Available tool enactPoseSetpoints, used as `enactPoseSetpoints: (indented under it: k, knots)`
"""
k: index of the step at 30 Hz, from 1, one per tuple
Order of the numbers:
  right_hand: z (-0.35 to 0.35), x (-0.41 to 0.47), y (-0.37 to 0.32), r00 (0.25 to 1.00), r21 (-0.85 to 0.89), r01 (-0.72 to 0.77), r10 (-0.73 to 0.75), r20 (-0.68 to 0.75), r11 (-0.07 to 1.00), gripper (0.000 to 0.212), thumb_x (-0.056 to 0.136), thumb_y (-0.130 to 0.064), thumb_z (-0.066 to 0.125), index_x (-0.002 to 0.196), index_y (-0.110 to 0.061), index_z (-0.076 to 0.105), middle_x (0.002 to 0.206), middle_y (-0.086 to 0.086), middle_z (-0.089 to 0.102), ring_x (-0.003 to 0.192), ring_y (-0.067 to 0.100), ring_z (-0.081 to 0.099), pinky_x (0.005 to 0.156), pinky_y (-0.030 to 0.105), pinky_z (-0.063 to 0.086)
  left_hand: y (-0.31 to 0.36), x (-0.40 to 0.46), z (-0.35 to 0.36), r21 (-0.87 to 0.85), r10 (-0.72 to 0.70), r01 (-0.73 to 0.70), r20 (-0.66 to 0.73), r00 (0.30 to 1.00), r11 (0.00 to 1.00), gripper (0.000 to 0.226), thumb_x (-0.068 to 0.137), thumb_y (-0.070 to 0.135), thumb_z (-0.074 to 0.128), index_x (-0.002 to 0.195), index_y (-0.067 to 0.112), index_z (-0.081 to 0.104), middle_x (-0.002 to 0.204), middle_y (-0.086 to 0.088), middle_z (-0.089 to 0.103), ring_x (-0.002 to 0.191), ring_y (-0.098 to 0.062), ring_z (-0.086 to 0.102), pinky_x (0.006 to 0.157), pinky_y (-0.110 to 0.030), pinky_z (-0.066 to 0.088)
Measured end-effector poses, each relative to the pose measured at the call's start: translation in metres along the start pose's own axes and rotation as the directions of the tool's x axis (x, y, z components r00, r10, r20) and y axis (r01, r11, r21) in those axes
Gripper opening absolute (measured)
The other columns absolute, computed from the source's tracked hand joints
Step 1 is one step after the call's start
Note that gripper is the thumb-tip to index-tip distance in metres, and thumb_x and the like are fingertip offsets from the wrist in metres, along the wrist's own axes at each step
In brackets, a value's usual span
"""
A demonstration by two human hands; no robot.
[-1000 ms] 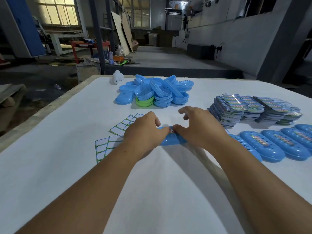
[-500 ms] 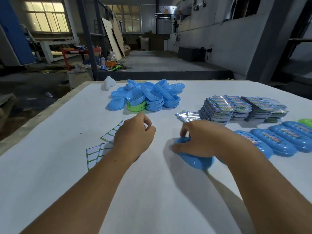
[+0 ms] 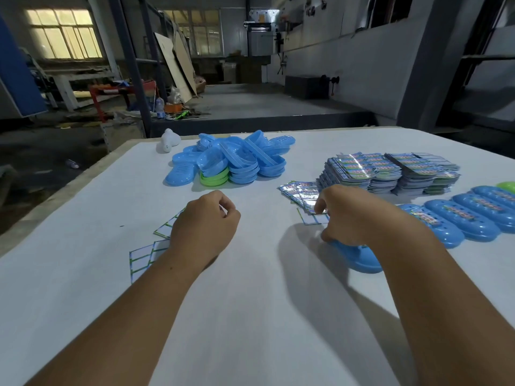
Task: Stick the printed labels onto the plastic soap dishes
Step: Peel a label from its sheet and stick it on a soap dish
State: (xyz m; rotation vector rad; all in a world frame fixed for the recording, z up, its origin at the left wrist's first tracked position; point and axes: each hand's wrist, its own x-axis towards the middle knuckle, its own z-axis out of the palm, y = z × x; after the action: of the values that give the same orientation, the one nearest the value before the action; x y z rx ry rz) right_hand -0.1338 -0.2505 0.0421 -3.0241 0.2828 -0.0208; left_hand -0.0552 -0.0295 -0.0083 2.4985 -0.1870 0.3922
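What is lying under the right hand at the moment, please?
A blue dish lies under the right hand, gripped at its near end. The hand hides its top, so any label there cannot be seen.

- My one view is head-worn, looking forward and down, close over the table (image 3: 250, 316).
- Hall floor fills the upper frame.
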Motion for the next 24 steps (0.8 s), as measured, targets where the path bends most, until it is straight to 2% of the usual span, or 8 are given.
enactPoseSetpoints:
  k: [2, 5, 9, 12, 15, 19, 24]
  knots:
    - [0.002, 0.003, 0.001, 1.0, -0.005, 0.007, -0.007, -0.006, 1.0, 0.036, 0.081, -0.009, 0.07, 0.118, -0.008, 0.068, 0.11, 0.013, 0.069, 0.101, 0.033, 0.067, 0.086, 0.042, 0.058, -0.001, 0.001, 0.0, 0.025, 0.01, -0.009, -0.016, 1.0, 1.0, 0.006, 0.088, 0.034, 0.058, 0.085, 0.031, 0.061, 0.073, 0.013, 0.063, 0.074, -0.01, 0.058, 0.066, -0.029, 0.044]
    - [0.007, 0.007, -0.001, 0.999, 0.012, 0.035, -0.035, -0.024, 0.999, 0.033, 0.083, -0.014, 0.069, 0.115, -0.02, 0.066, 0.114, 0.002, 0.066, 0.102, 0.028, 0.062, 0.086, 0.037, 0.055, -0.004, 0.005, 0.0, 0.054, 0.054, -0.049, -0.096, 0.994, 0.997, 0.004, 0.089, 0.033, 0.059, 0.087, 0.03, 0.061, 0.083, 0.011, 0.064, 0.081, -0.014, 0.058, 0.068, -0.029, 0.043]
    - [0.014, 0.013, -0.007, 0.991, 0.073, 0.084, -0.076, -0.11, 0.994, 0.039, 0.088, -0.016, 0.064, 0.125, -0.03, 0.062, 0.122, -0.003, 0.064, 0.111, 0.024, 0.06, 0.087, 0.033, 0.05, -0.006, 0.028, 0.004, 0.032, 0.089, -0.084, -0.218, 0.972, 0.996, 0.021, 0.093, 0.027, 0.058, 0.112, 0.02, 0.062, 0.113, 0.004, 0.064, 0.099, -0.019, 0.059, 0.075, -0.032, 0.044]
    - [0.017, 0.016, -0.009, 0.989, 0.118, 0.105, -0.092, -0.116, 0.987, 0.04, 0.09, -0.017, 0.06, 0.128, -0.032, 0.061, 0.123, -0.003, 0.065, 0.111, 0.023, 0.06, 0.083, 0.03, 0.047, -0.001, 0.056, 0.004, 0.05, 0.069, -0.061, -0.192, 0.979, 0.997, 0.039, 0.097, 0.022, 0.052, 0.135, 0.019, 0.052, 0.137, -0.002, 0.055, 0.12, -0.025, 0.054, 0.092, -0.04, 0.046]
    - [0.018, 0.017, -0.01, 0.987, 0.14, 0.118, -0.1, -0.127, 0.983, 0.034, 0.093, -0.024, 0.06, 0.126, -0.032, 0.061, 0.122, -0.004, 0.065, 0.11, 0.023, 0.06, 0.086, 0.032, 0.049, 0.003, 0.081, 0.004, 0.047, 0.026, -0.022, -0.073, 0.997, 0.999, 0.048, 0.101, 0.021, 0.046, 0.148, 0.017, 0.04, 0.151, -0.006, 0.044, 0.134, -0.027, 0.046, 0.107, -0.044, 0.041]
    - [0.017, 0.016, -0.01, 0.987, 0.156, 0.126, -0.107, -0.12, 0.98, 0.031, 0.094, -0.032, 0.061, 0.125, -0.032, 0.061, 0.122, -0.004, 0.065, 0.113, 0.022, 0.06, 0.094, 0.036, 0.051, 0.0, 0.099, 0.004, 0.116, -0.003, -0.002, 0.047, 0.999, 0.993, 0.054, 0.099, 0.016, 0.045, 0.151, 0.018, 0.034, 0.149, -0.009, 0.047, 0.133, -0.031, 0.046, 0.107, -0.047, 0.041]
    - [0.016, 0.014, -0.011, 0.989, 0.168, 0.127, -0.112, -0.098, 0.977, 0.032, 0.094, -0.038, 0.061, 0.126, -0.033, 0.06, 0.121, -0.004, 0.064, 0.112, 0.022, 0.06, 0.096, 0.038, 0.05, -0.014, 0.11, 0.003, 0.3, 0.105, -0.127, 0.087, 0.991, 0.946, 0.056, 0.092, 0.003, 0.05, 0.145, 0.015, 0.041, 0.136, -0.01, 0.052, 0.116, -0.03, 0.055, 0.09, -0.042, 0.049]
